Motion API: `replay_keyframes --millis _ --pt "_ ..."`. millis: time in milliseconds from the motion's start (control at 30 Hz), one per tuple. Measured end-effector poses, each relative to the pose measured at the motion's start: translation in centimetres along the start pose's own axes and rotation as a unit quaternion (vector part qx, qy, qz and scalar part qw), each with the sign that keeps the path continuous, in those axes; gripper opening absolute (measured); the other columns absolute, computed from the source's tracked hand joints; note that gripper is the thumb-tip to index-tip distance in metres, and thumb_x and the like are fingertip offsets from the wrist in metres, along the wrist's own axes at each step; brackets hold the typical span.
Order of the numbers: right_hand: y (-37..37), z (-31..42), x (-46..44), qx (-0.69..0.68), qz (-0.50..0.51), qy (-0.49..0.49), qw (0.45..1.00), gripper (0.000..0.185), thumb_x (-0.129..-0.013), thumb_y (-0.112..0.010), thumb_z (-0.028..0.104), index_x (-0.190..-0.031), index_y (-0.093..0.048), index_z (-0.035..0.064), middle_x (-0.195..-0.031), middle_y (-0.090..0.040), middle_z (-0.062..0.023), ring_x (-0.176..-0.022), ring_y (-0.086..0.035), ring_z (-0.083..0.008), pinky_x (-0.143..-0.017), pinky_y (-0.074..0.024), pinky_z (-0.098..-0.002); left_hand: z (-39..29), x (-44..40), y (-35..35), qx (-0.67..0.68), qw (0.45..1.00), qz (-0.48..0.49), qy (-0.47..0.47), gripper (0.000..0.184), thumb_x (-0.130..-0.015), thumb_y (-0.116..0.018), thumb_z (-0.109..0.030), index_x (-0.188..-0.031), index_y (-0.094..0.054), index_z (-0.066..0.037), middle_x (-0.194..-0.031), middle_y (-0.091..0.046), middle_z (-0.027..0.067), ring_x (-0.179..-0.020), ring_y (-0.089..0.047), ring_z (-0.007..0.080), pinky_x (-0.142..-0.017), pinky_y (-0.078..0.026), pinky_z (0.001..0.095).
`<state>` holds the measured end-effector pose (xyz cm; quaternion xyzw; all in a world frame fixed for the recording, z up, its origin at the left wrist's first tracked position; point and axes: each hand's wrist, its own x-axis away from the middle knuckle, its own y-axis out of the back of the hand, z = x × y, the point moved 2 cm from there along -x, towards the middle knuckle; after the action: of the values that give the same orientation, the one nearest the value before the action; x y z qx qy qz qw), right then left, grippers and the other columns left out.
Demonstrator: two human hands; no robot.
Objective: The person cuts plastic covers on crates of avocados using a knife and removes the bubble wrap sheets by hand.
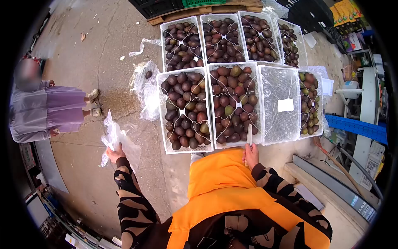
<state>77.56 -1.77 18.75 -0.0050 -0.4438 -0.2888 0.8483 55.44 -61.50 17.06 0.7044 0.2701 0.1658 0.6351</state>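
Observation:
My left hand (116,153) is closed on a crumpled sheet of clear plastic wrap (117,136), held out over the floor to the left. In front of my orange apron, my right hand (251,155) grips a knife (249,134) with its pale, narrow blade pointing up. The blade overlaps the near edge of a white crate (258,103) full of dark avocados (228,110). To its left stands another white crate (159,108) of avocados. White netting-like strands with a pale centre piece cross over the fruit in both.
A crate covered in clear plastic (280,83) bears a white label (285,105). Behind stands a row of avocado crates (182,18), then a wooden pallet (207,11). Plastic wrap (145,85) lies on the floor. A person (45,103) stands at left; a blue beam (356,126) is at right.

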Motion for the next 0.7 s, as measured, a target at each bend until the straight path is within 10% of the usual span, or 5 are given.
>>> replay_keyframes --millis 133,333,500,567,700 --pt "-2.1 -7.7 4.9 -0.023 -0.043 -0.068 0.996 0.018 -0.1 -0.049 0.026 -0.098 -0.045 0.0082 -0.069 -0.051 -0.0042 -0.04 -0.048 -0.0131 -0.034 -0.0388 -0.0288 -0.6 -1.4 -8.1 -0.16 0.982 0.099 0.015 0.041 -0.067 -0.081 -0.05 -0.092 -0.07 -0.019 -0.108 -0.046 0.0083 -0.097 -0.051 0.0331 -0.086 -0.043 0.0499" --pt "-4.5 -11.6 10.0 -0.018 0.004 -0.111 0.994 0.02 -0.099 -0.049 0.026 -0.095 -0.044 0.0073 -0.066 -0.051 -0.0041 -0.039 -0.047 -0.0135 -0.034 -0.0385 -0.0295 2.0 -0.9 -23.0 0.085 0.908 0.332 0.243 0.11 -0.067 -0.044 -0.091 -0.139 -0.047 -0.009 -0.128 -0.05 0.03 -0.104 -0.06 0.0387 -0.086 -0.047 0.0412" --pt "-3.6 -11.1 9.7 -0.038 -0.025 -0.078 0.996 0.02 -0.099 -0.049 0.026 -0.093 -0.044 0.0077 -0.065 -0.051 -0.0038 -0.039 -0.047 -0.0133 -0.034 -0.0383 -0.0292 2.7 -1.6 -22.8 -0.166 0.932 0.277 -0.165 0.022 -0.086 -0.053 -0.016 -0.101 -0.059 0.0 -0.093 -0.068 0.0246 -0.086 -0.067 0.0398 -0.078 -0.051 0.0414" --pt "-3.4 -11.1 10.1 -0.049 -0.053 -0.087 0.994 0.02 -0.1 -0.049 0.027 -0.093 -0.044 0.0085 -0.066 -0.051 -0.0038 -0.039 -0.047 -0.0132 -0.033 -0.0384 -0.0289 1.0 0.7 -20.5 0.267 0.876 0.278 0.29 0.036 -0.08 -0.059 -0.011 -0.114 -0.053 -0.002 -0.094 -0.066 0.0249 -0.095 -0.064 0.0418 -0.087 -0.049 0.0409" --pt "-3.1 -11.7 10.7 -0.092 -0.063 -0.09 0.99 0.019 -0.099 -0.05 0.029 -0.096 -0.044 0.0107 -0.067 -0.052 -0.0036 -0.04 -0.049 -0.0133 -0.034 -0.0405 -0.0296 4.7 2.3 -25.8 0.15 0.92 -0.036 -0.36 0.072 -0.079 -0.064 -0.01 -0.144 -0.036 -0.019 -0.056 -0.052 0.0096 -0.045 -0.054 0.0234 -0.037 -0.039 0.0379"
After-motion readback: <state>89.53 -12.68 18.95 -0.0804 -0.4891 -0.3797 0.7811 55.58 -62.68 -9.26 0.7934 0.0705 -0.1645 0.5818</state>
